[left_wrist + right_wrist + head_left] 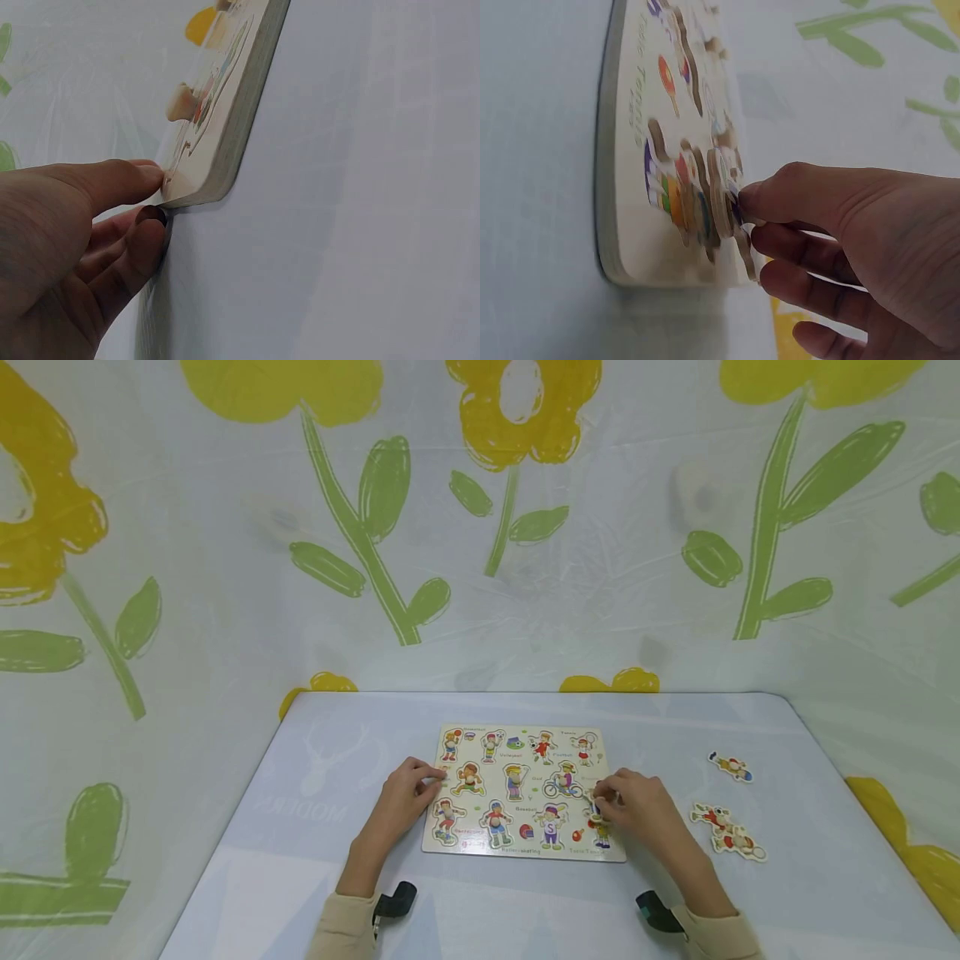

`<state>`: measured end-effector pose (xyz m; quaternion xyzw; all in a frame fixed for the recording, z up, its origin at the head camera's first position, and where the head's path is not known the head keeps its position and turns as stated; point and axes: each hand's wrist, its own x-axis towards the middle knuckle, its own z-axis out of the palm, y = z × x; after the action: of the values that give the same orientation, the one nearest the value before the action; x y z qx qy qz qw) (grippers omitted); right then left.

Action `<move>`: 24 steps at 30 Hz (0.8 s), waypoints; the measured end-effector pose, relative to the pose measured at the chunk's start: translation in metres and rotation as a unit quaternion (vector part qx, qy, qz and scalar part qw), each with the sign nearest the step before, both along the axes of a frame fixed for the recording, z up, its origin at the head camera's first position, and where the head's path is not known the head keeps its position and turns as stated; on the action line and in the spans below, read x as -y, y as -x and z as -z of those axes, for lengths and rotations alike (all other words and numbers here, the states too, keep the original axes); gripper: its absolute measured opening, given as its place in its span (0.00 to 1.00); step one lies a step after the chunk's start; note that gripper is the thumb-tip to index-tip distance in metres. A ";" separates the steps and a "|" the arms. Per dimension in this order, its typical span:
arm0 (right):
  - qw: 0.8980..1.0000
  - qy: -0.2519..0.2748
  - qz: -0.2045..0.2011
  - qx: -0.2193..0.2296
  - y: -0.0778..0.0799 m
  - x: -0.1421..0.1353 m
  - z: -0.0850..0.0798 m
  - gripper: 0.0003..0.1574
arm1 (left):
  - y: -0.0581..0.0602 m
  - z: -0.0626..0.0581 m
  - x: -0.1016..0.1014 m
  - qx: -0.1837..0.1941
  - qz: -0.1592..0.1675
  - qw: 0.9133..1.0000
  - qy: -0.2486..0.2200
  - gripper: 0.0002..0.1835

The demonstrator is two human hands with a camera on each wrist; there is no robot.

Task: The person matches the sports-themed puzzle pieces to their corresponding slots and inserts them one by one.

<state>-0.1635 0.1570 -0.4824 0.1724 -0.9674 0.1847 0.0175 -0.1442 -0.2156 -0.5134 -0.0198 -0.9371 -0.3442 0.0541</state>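
Right fingers [786, 241] partly hiding pinched piece [718, 196], board [495, 781] cropped in wrist views

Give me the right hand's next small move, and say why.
I'd probably lower the puzzle piece into the corner recess: the right hand pinches it raised above the board, part of the printed figure shows in the recess below, and the left hand holds the board's edge.
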 end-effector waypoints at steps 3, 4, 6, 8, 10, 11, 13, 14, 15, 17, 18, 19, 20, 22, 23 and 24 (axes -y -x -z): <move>1.000 -0.009 -0.004 0.000 -0.003 0.009 0.001 0.05 | 0.000 -0.001 0.000 0.001 0.000 1.000 -0.001 0.09; 1.000 -0.012 -0.008 -0.001 -0.004 0.012 0.002 0.05 | 0.000 -0.001 0.000 0.001 0.000 1.000 -0.001 0.09; 1.000 -0.011 -0.015 -0.001 -0.007 0.018 0.002 0.05 | 0.000 -0.001 0.000 0.001 0.000 1.000 -0.001 0.09; 1.000 -0.012 -0.027 -0.005 -0.009 0.023 0.004 0.05 | 0.000 -0.001 0.000 0.002 0.001 1.000 -0.002 0.09; 0.999 -0.012 -0.040 -0.014 -0.012 0.028 0.006 0.04 | 0.000 -0.001 0.000 0.002 0.001 1.000 -0.003 0.09; 0.999 -0.009 -0.047 -0.019 -0.013 0.030 0.007 0.04 | 0.000 -0.001 0.000 0.002 0.001 1.000 -0.003 0.09; 0.998 -0.010 -0.058 -0.034 -0.015 0.033 0.008 0.05 | 0.000 -0.001 0.000 0.002 0.002 1.000 -0.003 0.09; 0.997 -0.011 -0.062 -0.041 -0.016 0.035 0.009 0.06 | 0.000 -0.001 0.000 0.001 0.003 1.000 -0.003 0.09; 0.997 -0.009 -0.066 -0.048 -0.017 0.037 0.009 0.06 | 0.000 -0.001 0.000 0.000 0.003 1.000 -0.003 0.09; 0.996 -0.008 -0.072 -0.059 -0.020 0.041 0.009 0.06 | 0.000 -0.001 0.000 0.000 0.004 1.000 -0.002 0.09; 0.995 -0.008 -0.074 -0.063 -0.021 0.043 0.009 0.06 | 0.000 -0.001 0.000 -0.001 0.004 1.000 -0.002 0.09; 0.995 -0.005 -0.077 -0.067 -0.022 0.045 0.009 0.06 | 0.000 -0.001 0.000 -0.001 0.004 1.000 -0.002 0.09; 0.994 -0.001 -0.080 -0.070 -0.023 0.046 0.009 0.07 | 0.000 -0.001 0.000 -0.001 0.004 1.000 -0.002 0.09; 0.993 0.005 -0.086 -0.075 -0.024 0.049 0.009 0.07 | 0.000 -0.001 0.000 0.000 0.003 1.000 -0.002 0.09; 0.993 0.006 -0.089 -0.079 -0.025 0.050 0.010 0.07 | 0.000 -0.001 0.001 0.000 0.003 1.000 -0.002 0.09; 0.993 0.006 -0.090 -0.081 -0.025 0.051 0.010 0.07 | 0.000 -0.001 0.001 0.001 0.002 1.000 -0.002 0.09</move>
<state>-0.1383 0.1058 -0.4928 0.2735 -0.9421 0.1766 0.0803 -0.1439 -0.2162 -0.5124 -0.0217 -0.9364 -0.3462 0.0526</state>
